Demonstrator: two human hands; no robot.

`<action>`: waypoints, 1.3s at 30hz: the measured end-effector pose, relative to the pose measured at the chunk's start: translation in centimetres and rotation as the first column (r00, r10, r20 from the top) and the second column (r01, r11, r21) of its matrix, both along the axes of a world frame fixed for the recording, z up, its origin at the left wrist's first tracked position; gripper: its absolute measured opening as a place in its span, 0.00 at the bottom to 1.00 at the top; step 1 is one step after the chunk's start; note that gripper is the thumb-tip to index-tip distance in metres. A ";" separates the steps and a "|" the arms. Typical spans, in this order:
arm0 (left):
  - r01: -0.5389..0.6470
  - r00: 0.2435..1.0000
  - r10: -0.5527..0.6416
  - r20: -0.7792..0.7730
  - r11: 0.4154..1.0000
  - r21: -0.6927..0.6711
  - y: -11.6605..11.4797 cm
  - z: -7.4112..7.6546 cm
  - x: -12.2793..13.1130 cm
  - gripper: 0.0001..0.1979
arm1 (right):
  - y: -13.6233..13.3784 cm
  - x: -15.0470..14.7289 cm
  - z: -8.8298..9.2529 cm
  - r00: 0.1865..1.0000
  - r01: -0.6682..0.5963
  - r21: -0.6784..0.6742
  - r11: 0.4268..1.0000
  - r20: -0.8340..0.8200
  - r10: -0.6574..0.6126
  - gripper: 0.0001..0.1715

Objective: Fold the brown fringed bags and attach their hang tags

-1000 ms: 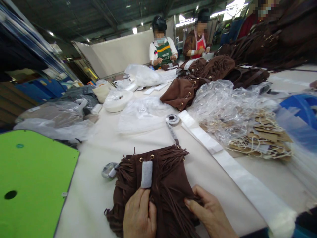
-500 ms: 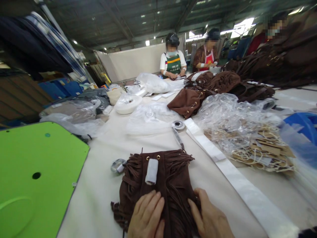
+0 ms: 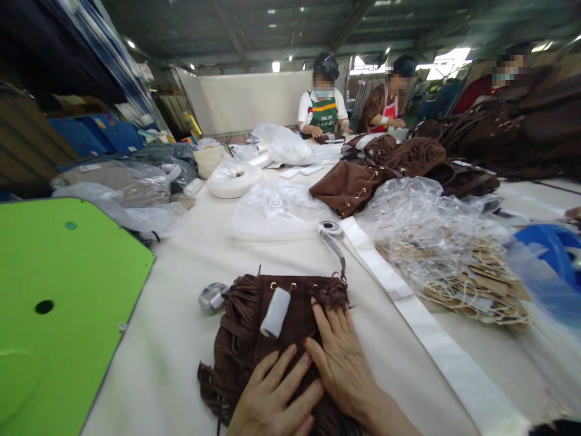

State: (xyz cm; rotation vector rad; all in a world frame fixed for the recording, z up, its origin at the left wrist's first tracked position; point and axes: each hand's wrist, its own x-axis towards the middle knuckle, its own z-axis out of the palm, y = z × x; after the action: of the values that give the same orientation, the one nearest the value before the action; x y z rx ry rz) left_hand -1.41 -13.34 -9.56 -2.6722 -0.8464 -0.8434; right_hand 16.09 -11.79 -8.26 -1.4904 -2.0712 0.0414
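A brown suede fringed bag (image 3: 254, 339) lies flat on the white table (image 3: 181, 272) right in front of me. A small white wrapped piece (image 3: 275, 312) hangs at the bag's top middle, below its brass eyelets. My left hand (image 3: 272, 399) lies flat on the bag's lower part, fingers spread. Further up, my right hand (image 3: 338, 357) presses flat on the bag's right side, its fingertips near the top edge. Neither hand grips anything.
A green board (image 3: 59, 303) lies at the left. A long white strip (image 3: 431, 345) and a tape roll (image 3: 330, 228) lie right of the bag. Crumpled clear plastic over paper tags (image 3: 458, 266), more brown bags (image 3: 363, 175) and plastic bags (image 3: 272, 212) lie beyond. Three people work at the far end.
My right hand has slid up the bag's right side toward its top edge. My left hand has spread flat on the lower part. The camera has shifted slightly.
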 end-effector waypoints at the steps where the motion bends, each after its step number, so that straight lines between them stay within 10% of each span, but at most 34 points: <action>1: 0.002 1.000 -0.002 0.028 1.000 0.012 0.0 -0.3 0.0 0.13 | 0.1 -0.1 -1.7 0.999 0.011 -0.096 0.995 0.039 -0.007 0.35; 4: -0.007 0.997 0.003 0.082 0.999 0.051 0.0 -0.9 -0.1 0.13 | 0.4 0.3 -1.9 0.999 0.042 -0.198 0.979 0.020 -0.039 0.31; 9: -0.029 0.997 0.029 0.075 1.000 -0.008 -0.2 -1.1 -0.2 0.13 | 1.3 0.4 4.5 0.981 0.164 0.106 0.981 -0.119 -0.152 0.27; 13: -0.034 0.991 0.025 0.130 0.997 0.064 0.0 -1.2 -0.1 0.12 | 1.7 0.3 0.8 0.996 -0.036 -0.040 0.999 0.080 0.039 0.29; 17: -0.031 0.994 0.018 0.110 0.993 0.115 0.6 -0.9 -0.5 0.11 | 2.0 1.5 -1.7 0.998 -0.035 -0.246 0.969 -0.058 0.022 0.25; 21: 0.026 1.000 -0.026 -0.001 0.988 0.152 0.8 -1.0 -1.0 0.13 | 1.2 2.3 1.0 0.955 0.103 -0.088 0.991 -0.271 -0.124 0.22; 28: -0.055 0.985 0.018 0.170 0.975 0.216 0.7 -2.5 -0.2 0.10 | -0.6 2.2 -2.8 0.986 -0.022 0.116 0.993 0.166 0.002 0.22; 32: -0.098 0.984 0.059 0.168 0.966 0.237 0.0 -1.4 -0.3 0.15 | -0.5 1.9 0.3 0.991 -0.063 0.196 0.979 0.131 0.037 0.21; 39: -0.087 0.985 0.053 0.163 0.975 0.207 -0.4 -0.9 -0.4 0.16 | 1.8 2.8 5.5 0.800 -0.473 -0.373 0.798 0.197 0.566 0.04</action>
State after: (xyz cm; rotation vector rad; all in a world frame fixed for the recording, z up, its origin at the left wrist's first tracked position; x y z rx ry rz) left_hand -1.83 -13.78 -10.48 -2.4018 -0.8276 -1.0728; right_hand 18.94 -9.99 -2.79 -1.0711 -2.7891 0.3943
